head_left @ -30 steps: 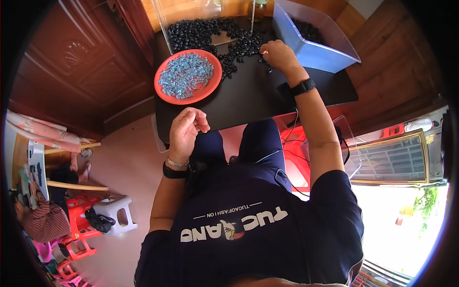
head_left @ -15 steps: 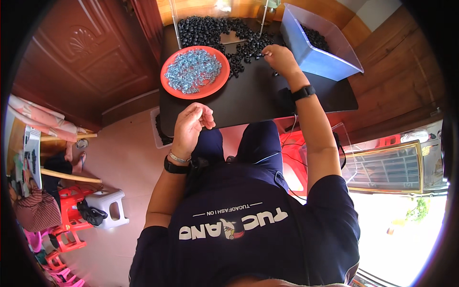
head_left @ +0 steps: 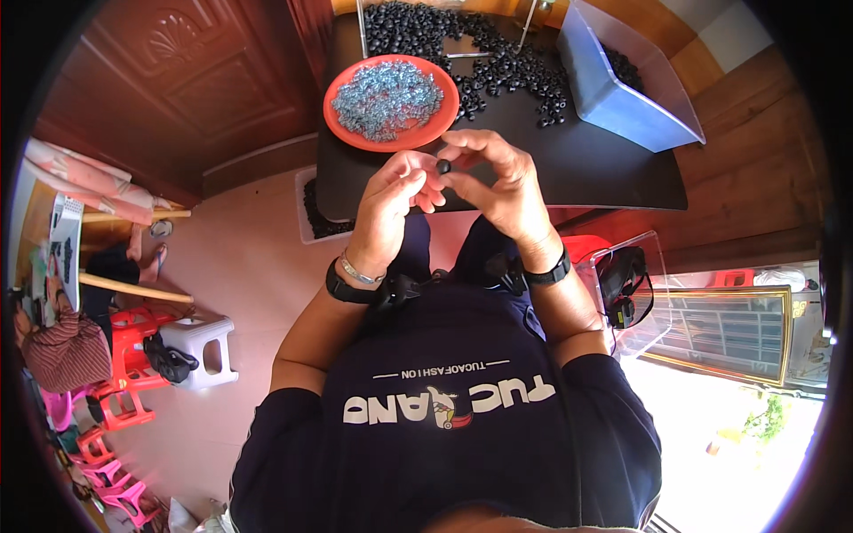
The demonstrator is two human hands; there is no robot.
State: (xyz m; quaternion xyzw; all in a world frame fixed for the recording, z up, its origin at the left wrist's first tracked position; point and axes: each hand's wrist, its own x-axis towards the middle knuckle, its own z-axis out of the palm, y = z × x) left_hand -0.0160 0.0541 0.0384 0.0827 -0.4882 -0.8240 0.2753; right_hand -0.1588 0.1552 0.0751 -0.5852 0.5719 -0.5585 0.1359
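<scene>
Just in front of my lap, over the table's near edge, my two hands meet. A small round black plastic piece (head_left: 443, 166) sits at the fingertips of my right hand (head_left: 502, 191), whose thumb and forefinger curve around it. Against its left side my left hand (head_left: 389, 202) is closed, thumb against fingers; whatever it pinches is hidden. Right beyond my hands stands an orange-red plate (head_left: 342, 124) with a heap of small clear bluish pieces (head_left: 386, 98). Behind and right of the plate, many similar black pieces (head_left: 511, 71) lie spread on the dark table (head_left: 595, 173).
A translucent blue bin (head_left: 635, 115) with black pieces stands at the table's right. Below the table's left side is a clear box (head_left: 311, 213) of black parts. Stools (head_left: 200, 351) and another person's striped sleeve (head_left: 71, 346) show at left; a clear container (head_left: 653, 266) is at right.
My right hand has come back from the black pieces to my left hand, bringing one black piece. My left hand has risen slightly to the right; the whole view has shifted.
</scene>
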